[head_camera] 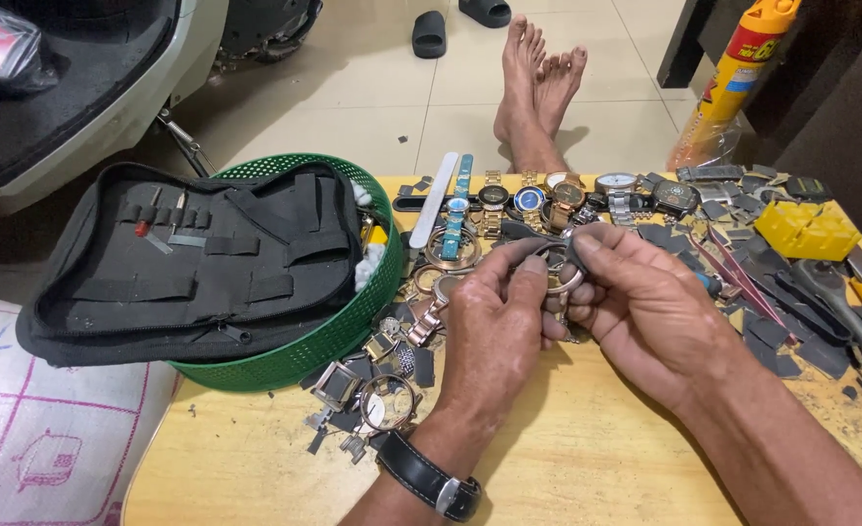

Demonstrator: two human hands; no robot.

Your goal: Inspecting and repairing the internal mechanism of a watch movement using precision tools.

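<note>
I see both hands meet over the middle of the wooden tabletop (567, 458), gripping one silver watch case (560, 271) between them: my left hand (494, 331) pinches its left edge with closed fingers, my right hand (645, 312) clamps its right side. Loose watches (548, 195) lie just beyond; a green basket (353, 321) sits left.

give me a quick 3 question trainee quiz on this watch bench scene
1. True or false: both hands hold the silver watch case.
2. The black tool pouch rests on: A) green basket B) yellow block C) floor.
3. Which wrist wears a black-strapped watch?

Key: 1 true, left hand and right hand pinch it together. 2 A. 3 left.
</note>
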